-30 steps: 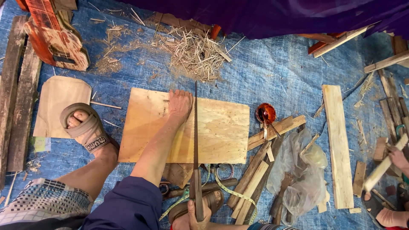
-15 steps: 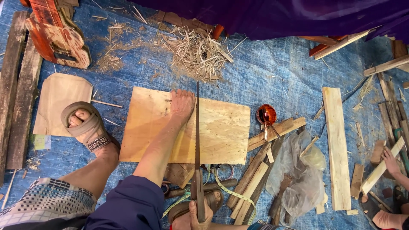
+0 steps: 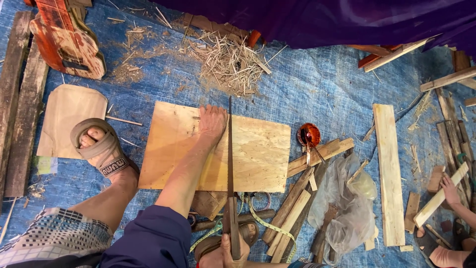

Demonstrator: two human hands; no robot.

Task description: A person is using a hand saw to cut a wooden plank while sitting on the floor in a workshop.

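Blue woven tarp (image 3: 317, 89) on the floor, strewn with pale shavings and rough wood offcuts. Right hand (image 3: 229, 253) clenched round the handle of a long, thin handsaw (image 3: 230, 164), blade running straight away from the hand across a flat rectangular plywood sheet (image 3: 258, 154). Bare foot (image 3: 212, 123) pressed on the sheet, just left of the blade. Left hand out of view.

A right hand (image 3: 229, 250) at six o'clock closes its grip on the handle of a long handsaw (image 3: 230, 164), whose blade runs toward twelve across a plywood board (image 3: 258, 149) on the blue tarp (image 3: 327, 94). A bare foot (image 3: 212, 124) presses on the board just left of the blade. At nine o'clock a sandalled foot (image 3: 101, 149) rests beside it. Straw scraps (image 3: 230, 62) lie at twelve.
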